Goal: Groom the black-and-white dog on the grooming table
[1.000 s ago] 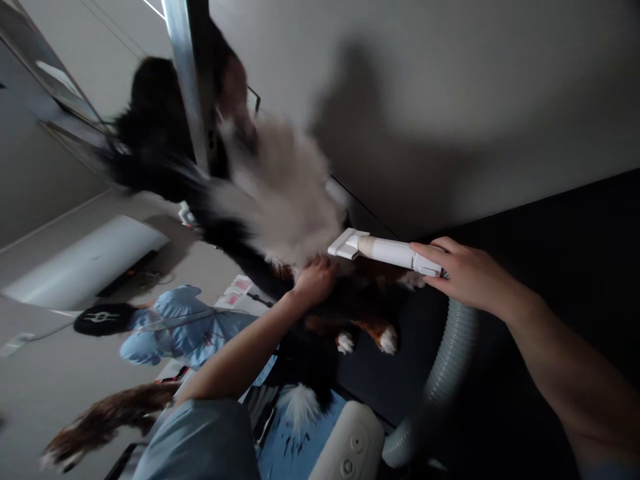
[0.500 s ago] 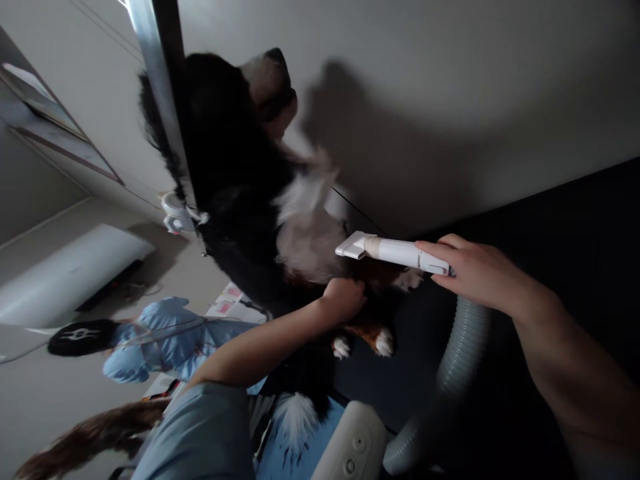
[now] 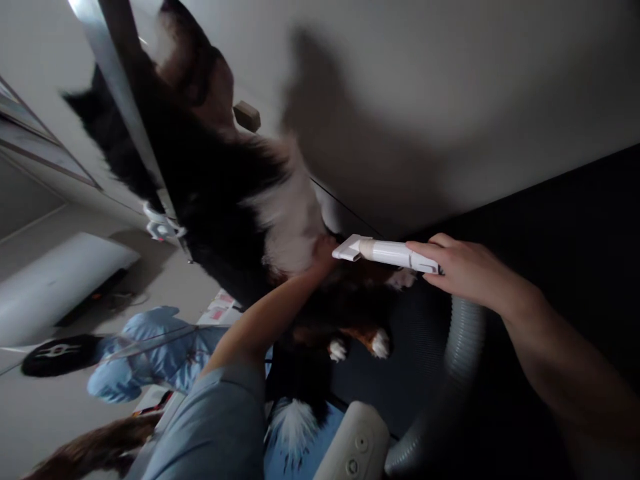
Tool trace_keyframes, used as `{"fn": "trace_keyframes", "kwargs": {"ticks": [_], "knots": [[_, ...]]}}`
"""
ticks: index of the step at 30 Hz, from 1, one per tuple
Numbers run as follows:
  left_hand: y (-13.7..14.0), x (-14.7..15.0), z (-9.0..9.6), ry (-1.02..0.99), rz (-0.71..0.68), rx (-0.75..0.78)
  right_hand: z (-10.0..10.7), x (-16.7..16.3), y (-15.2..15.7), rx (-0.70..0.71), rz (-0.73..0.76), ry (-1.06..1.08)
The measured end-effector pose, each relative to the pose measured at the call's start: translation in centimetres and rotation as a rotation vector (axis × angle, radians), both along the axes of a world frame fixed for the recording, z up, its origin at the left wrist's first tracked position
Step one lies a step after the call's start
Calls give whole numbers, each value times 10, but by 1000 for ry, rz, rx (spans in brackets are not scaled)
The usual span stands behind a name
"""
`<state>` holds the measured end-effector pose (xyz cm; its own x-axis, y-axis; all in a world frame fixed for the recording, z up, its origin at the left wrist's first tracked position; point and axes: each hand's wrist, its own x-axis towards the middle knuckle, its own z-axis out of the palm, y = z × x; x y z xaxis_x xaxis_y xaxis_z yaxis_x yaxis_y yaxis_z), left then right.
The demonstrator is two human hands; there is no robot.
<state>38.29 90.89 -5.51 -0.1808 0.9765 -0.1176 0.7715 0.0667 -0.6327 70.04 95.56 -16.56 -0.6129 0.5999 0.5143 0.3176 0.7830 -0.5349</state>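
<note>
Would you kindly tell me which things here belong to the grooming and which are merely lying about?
In use: white plastic nozzle in right hand; grey ribbed hose; black-and-white fluffy dog under left hand.
Lying about: white wall unit; pale blue cloth.

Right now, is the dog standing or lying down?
Standing: the dog is upright on its paws on the dark table, left hand on its chest.

Dim room, view tilted. Plain pale wall [image 3: 450,80] fills the far side, a big soft shadow [image 3: 350,147] cast across it. Dark surface [image 3: 575,220] on the right. Metal post [image 3: 120,100] at upper left. Pale floor [image 3: 50,413] at lower left, long white unit [image 3: 55,287] lying there
</note>
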Motion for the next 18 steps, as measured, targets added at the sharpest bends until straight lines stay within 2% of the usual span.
{"fn": "trace_keyframes", "kwargs": {"ticks": [3,6,9,14,18], "knots": [[-20,-23,9,139,-1,30,2,-1,-1,-4,11,-9],[-46,-31,10,198,17,64,1,-2,-1,9,14,-12],[-61,-28,14,222,20,10,-1,-5,0,25,36,-1],[-68,-13,19,246,13,-97,-3,-8,0,5,84,-8],[-73,-7,13,162,-49,-152,-3,-8,0,6,84,10]]}}
